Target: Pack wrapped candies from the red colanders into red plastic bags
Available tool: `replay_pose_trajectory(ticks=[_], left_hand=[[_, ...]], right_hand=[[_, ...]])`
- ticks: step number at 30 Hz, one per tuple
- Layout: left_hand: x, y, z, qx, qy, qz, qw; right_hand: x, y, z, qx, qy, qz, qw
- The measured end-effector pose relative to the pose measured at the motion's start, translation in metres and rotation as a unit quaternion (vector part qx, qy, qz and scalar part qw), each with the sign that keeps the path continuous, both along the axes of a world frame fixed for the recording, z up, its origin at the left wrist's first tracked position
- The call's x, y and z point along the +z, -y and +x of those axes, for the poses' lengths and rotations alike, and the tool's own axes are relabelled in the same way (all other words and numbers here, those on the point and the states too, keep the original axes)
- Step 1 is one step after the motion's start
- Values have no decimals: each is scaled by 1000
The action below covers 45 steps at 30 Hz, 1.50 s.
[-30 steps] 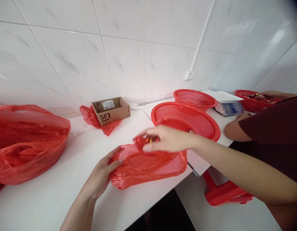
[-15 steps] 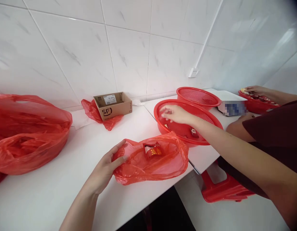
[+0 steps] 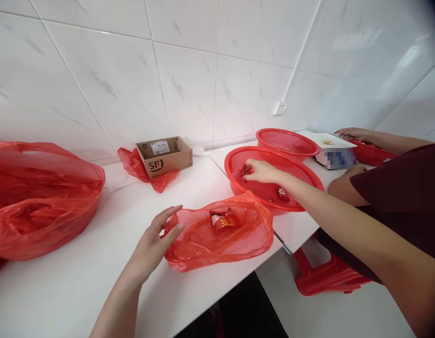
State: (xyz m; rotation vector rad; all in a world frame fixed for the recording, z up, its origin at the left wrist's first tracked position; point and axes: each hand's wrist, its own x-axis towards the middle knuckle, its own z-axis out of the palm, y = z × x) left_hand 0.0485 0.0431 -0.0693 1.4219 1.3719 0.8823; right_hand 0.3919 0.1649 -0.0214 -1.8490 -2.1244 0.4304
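Observation:
A small red plastic bag point(image 3: 238, 239) lies open on the white counter point(image 3: 97, 263) with a red packet point(image 3: 222, 220) inside it. My left hand point(image 3: 156, 241) rests at the bag's left edge, fingers spread, thumb just touching the plastic. My right hand point(image 3: 259, 171) reaches into a red mesh basket point(image 3: 309, 180) and pinches a small red packet point(image 3: 245, 170). Another red packet point(image 3: 282, 192) lies on the basket's bottom.
A second red basket point(image 3: 287, 141) sits behind the first. A large stuffed red bag point(image 3: 44, 202) fills the left. A cardboard box point(image 3: 164, 157) stands by the wall. Another person in a dark shirt point(image 3: 396, 197) works at the right beside a white scale point(image 3: 335, 152). A red stool point(image 3: 326, 277) stands below.
My right hand left a packet in the small bag, moved to the basket and pinched another packet. My left hand loosened from the bag's edge and its fingers spread.

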Motion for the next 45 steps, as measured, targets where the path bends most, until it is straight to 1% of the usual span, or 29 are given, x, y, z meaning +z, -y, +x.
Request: replay_pose_trajectory(ticks=[2, 4, 6, 8, 10, 12, 14, 16, 18, 19, 21, 23, 25, 27, 29, 31, 32, 33, 34, 35, 36, 37, 39, 40, 42, 44, 45], left_hand=[[-2, 0, -1, 21, -85, 61, 994], [-4, 2, 0, 50, -182, 99, 977], [-5, 5, 3, 81, -263, 115, 954], [-3, 7, 6, 104, -302, 119, 940], [-1, 9, 8, 109, -313, 111, 937], [-1, 8, 6, 100, -306, 93, 942], [-2, 8, 2, 50, -271, 71, 959], [-5, 9, -1, -27, -211, 48, 976], [-9, 9, -4, -83, -164, 27, 983], [-11, 9, -5, -94, -152, 18, 984], [-15, 8, -6, -91, -143, 9, 986], [-18, 6, -6, -65, -146, 15, 987], [-19, 3, -7, -39, -157, 31, 986], [-18, 3, -6, -33, -161, 52, 985], [-16, 4, -5, -47, -151, 74, 985], [-14, 6, -3, -62, -135, 92, 985], [-13, 7, -3, -67, -130, 99, 984], [-13, 7, -2, -68, -127, 104, 984], [-14, 7, -2, -66, -127, 108, 984], [-15, 6, -3, -62, -130, 111, 983], [-16, 5, -3, -57, -135, 113, 983], [-17, 4, -4, -52, -140, 114, 982], [-18, 2, -5, -45, -146, 112, 982], [-18, 1, -5, -41, -146, 109, 982], [-17, 0, -5, -23, -149, 106, 983], [-16, -1, -5, 5, -161, 106, 981], [-16, -2, -5, 19, -168, 105, 980]], right_hand=[[11, 6, -3, -22, -24, 53, 998], [20, 22, -12, -28, -53, 118, 991], [28, 42, -29, -14, -72, 167, 983], [34, 61, -47, 13, -103, 180, 978], [39, 76, -64, 52, -172, 156, 971], [42, 84, -76, 89, -261, 93, 957], [41, 88, -86, 112, -328, 3, 938], [36, 89, -94, 123, -359, -72, 922], [24, 90, -102, 122, -358, -116, 918], [17, 90, -106, 123, -343, -129, 922], [3, 93, -112, 139, -275, -140, 941], [-6, 95, -116, 163, -188, -108, 963], [-3, 94, -114, 163, -141, -35, 976], [11, 87, -105, 129, -148, 49, 979], [29, 71, -85, 79, -145, 123, 979], [41, 51, -54, 17, -66, 173, 983], [41, 41, -35, -7, 6, 155, 988], [37, 32, -16, -37, 84, 117, 989], [30, 24, 4, -76, 151, 53, 984], [20, 19, 23, -112, 193, -22, 974], [9, 15, 39, -126, 208, -110, 964], [-3, 13, 53, -126, 198, -193, 953], [-23, 14, 71, -116, 176, -253, 944], [-30, 15, 74, -102, 157, -263, 946], [-36, 16, 74, -63, 107, -259, 958], [-35, 12, 68, -31, 51, -235, 970], [-32, 9, 65, -25, 27, -210, 977]])
